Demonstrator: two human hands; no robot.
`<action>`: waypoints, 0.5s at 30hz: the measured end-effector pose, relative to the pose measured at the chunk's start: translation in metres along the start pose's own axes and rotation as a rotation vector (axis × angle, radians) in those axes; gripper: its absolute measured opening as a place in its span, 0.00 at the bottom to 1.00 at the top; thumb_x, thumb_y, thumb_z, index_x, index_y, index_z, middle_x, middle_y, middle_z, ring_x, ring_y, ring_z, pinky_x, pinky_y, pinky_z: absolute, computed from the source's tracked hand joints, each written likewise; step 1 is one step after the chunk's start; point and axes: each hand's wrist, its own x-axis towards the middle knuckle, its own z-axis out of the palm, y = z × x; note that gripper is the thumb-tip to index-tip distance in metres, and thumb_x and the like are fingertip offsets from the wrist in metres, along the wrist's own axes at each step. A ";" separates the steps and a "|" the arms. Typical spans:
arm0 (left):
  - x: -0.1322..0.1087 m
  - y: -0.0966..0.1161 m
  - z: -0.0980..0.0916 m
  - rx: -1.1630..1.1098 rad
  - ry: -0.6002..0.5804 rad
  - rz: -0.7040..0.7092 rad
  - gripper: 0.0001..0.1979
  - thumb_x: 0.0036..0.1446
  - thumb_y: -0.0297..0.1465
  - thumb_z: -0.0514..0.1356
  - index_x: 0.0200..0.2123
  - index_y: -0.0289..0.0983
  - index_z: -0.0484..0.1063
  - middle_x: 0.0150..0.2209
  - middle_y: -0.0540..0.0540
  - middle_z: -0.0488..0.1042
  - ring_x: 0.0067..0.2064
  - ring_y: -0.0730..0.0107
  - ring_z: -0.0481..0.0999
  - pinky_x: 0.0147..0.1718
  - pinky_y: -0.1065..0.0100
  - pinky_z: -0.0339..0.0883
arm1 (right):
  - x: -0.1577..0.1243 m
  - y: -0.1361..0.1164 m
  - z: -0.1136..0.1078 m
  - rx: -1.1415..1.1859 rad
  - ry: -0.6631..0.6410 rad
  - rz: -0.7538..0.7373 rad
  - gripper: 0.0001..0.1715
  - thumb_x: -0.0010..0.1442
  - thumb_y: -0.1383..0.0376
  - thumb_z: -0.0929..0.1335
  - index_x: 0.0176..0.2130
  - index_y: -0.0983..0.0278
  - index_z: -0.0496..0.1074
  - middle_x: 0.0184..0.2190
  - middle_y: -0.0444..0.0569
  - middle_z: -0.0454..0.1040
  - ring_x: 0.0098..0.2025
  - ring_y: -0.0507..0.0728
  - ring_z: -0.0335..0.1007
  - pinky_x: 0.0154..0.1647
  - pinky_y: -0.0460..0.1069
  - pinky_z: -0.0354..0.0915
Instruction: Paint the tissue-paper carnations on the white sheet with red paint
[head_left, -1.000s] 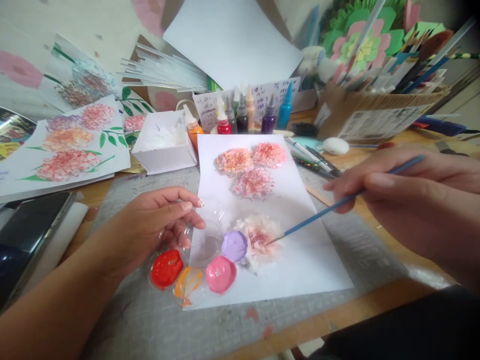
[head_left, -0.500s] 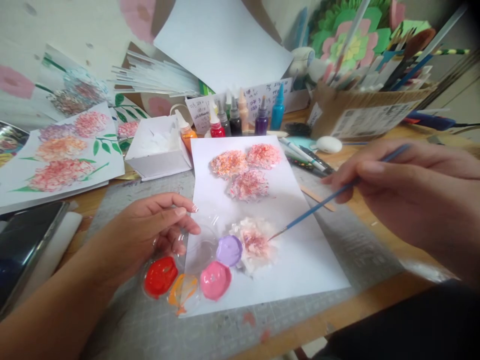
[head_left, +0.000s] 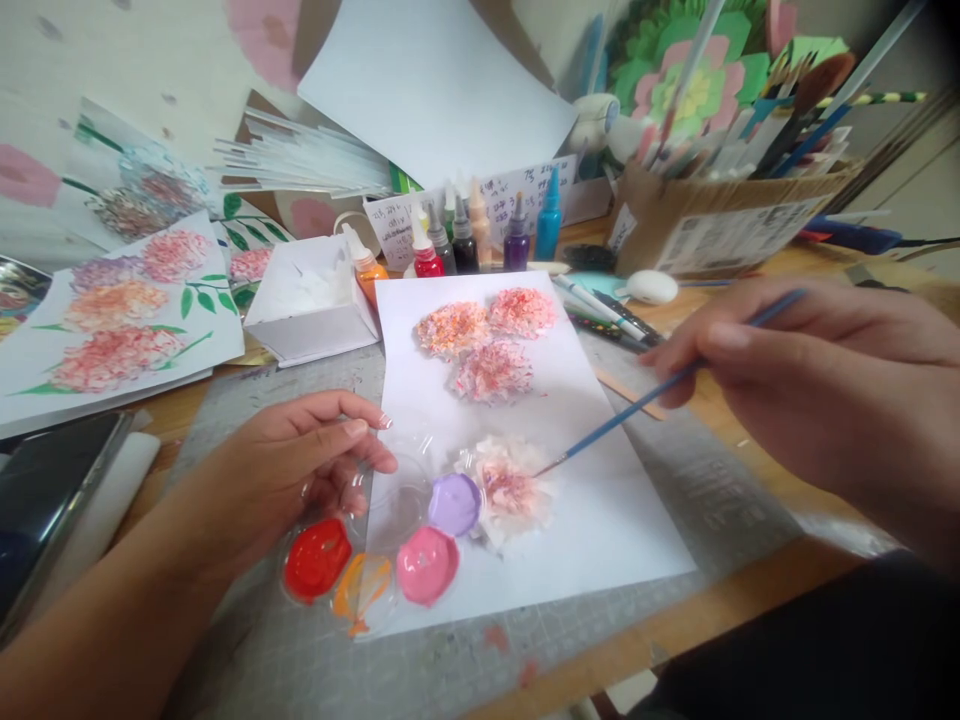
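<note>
My right hand (head_left: 780,370) pinches a thin blue paintbrush (head_left: 637,405), its tip at the right side of a white, pink-tinted tissue flower (head_left: 510,490). That flower lies on a white paper sheet (head_left: 600,530). Farther up the sheet sit three more ruffled flowers (head_left: 495,370) in orange, red and pink. A clear plastic palette (head_left: 397,500) is held by its edge in my left hand (head_left: 322,450), above the sheet's lower left. Its wells carry red paint (head_left: 316,558), orange paint (head_left: 362,588), pink paint (head_left: 427,565) and lilac paint (head_left: 455,505).
A grey cutting mat (head_left: 247,440) lies under the sheet. Behind stand several paint bottles (head_left: 463,240), a white box (head_left: 311,310) and a cardboard box (head_left: 750,230) of brushes. Finished flower artwork (head_left: 120,310) and a phone (head_left: 60,510) are at left. Pens (head_left: 611,310) lie right of the sheet.
The whole view has shifted slightly left. The brush tip stays by the right side of the tissue flower, and both hands keep their grips.
</note>
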 end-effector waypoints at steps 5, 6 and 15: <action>0.000 0.001 0.001 0.000 0.000 -0.005 0.13 0.51 0.37 0.63 0.39 0.39 0.67 0.27 0.50 0.79 0.18 0.75 0.72 0.17 0.75 0.65 | 0.000 0.001 0.000 0.002 -0.009 -0.003 0.08 0.58 0.60 0.71 0.29 0.58 0.79 0.26 0.43 0.78 0.29 0.50 0.76 0.33 0.44 0.69; 0.000 0.002 0.001 0.001 0.001 -0.003 0.13 0.51 0.36 0.63 0.39 0.39 0.67 0.27 0.50 0.79 0.18 0.75 0.72 0.17 0.75 0.64 | 0.000 0.001 0.001 -0.021 -0.019 -0.002 0.09 0.58 0.58 0.72 0.28 0.59 0.79 0.26 0.43 0.78 0.29 0.49 0.75 0.33 0.44 0.68; -0.001 0.001 0.002 -0.001 0.005 -0.013 0.12 0.51 0.37 0.64 0.37 0.40 0.68 0.27 0.51 0.79 0.18 0.76 0.71 0.17 0.75 0.63 | 0.000 0.001 0.003 -0.056 -0.005 -0.018 0.09 0.57 0.57 0.72 0.28 0.58 0.78 0.26 0.43 0.79 0.30 0.51 0.76 0.32 0.45 0.69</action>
